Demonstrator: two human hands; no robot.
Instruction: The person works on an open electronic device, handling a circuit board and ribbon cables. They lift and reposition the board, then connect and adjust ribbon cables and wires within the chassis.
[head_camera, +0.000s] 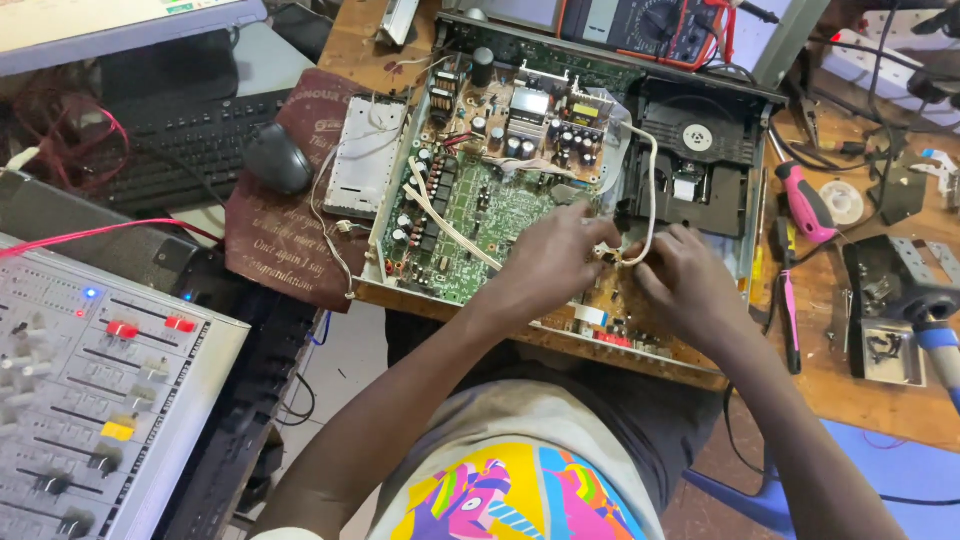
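Head view shows the left hand (555, 255) and right hand (690, 275) meeting over the near edge of an opened disc player chassis (560, 170). Both hands have their fingertips drawn together, pinching the lower end of a white cable (650, 190) that loops down from the brown power board (530, 115). The green circuit board (470, 215) lies just left of the left hand, the black disc drive (700, 160) behind the right. A pink-handled screwdriver (805, 205) lies on the wooden table (850, 400), and a computer mouse (277, 158) sits to the left.
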